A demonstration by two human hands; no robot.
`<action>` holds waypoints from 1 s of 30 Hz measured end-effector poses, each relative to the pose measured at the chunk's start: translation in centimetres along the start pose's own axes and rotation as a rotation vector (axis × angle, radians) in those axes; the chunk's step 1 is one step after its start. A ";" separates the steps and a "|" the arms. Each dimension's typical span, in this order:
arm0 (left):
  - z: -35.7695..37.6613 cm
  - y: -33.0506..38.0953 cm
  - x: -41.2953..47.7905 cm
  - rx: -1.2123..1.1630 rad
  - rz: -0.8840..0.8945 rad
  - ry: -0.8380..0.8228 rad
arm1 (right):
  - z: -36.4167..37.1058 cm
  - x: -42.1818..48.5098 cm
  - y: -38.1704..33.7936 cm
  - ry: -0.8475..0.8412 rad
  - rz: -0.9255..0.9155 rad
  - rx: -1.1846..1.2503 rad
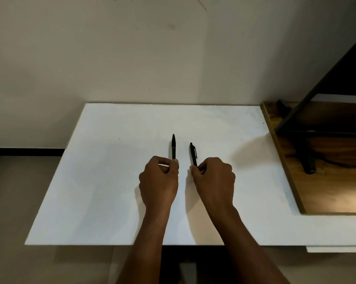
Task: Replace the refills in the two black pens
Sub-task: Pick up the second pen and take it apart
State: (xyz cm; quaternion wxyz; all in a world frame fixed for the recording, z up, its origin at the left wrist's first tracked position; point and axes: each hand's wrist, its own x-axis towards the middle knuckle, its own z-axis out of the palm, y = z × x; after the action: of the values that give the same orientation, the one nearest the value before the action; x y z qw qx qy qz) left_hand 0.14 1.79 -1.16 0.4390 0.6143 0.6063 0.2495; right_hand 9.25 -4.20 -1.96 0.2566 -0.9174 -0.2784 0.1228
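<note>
Your left hand (158, 177) and right hand (214, 177) hovered knuckles-up over the white worktop (111, 181), fingers each pinching a black pen: left pen (173, 146), right pen (193, 153).

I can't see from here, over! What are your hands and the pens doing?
Left hand pinching left pen. Right hand pinching right pen, the one with the clip. Both pens whole, unopened. White table bare around them.

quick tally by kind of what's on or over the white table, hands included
black pens: 2, one with a clip and one without
hands: 2, left hand and right hand, each holding a pen
white table: 1
total: 5
</note>
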 end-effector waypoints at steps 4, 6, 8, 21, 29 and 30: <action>-0.2 -0.3 0.3 -0.131 0.019 0.000 | 0.3 -0.3 -0.4 0.001 -0.013 -0.068; -0.3 -0.4 0.3 -0.169 0.020 -0.005 | 0.5 -0.4 -0.6 0.000 -0.021 -0.088; -0.5 -0.4 0.4 -0.202 0.022 -0.015 | 0.6 -0.5 -0.6 0.002 -0.022 -0.096; -1.3 0.0 0.5 -0.409 0.033 -0.264 | -1.9 0.8 0.1 0.180 -0.179 0.251; -1.3 1.1 0.1 -0.692 0.027 -0.667 | -3.1 1.5 2.8 0.196 -0.586 -0.016; -1.3 1.2 0.1 -0.730 -0.001 -0.691 | -3.2 1.5 3.0 0.235 -0.593 -0.014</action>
State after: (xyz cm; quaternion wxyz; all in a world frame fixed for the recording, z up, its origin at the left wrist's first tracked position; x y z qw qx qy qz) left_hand -0.30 2.28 0.42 0.8006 0.4670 0.2989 0.2270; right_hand 12.98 -6.76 -1.01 0.3052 -0.8060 -0.5028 -0.0659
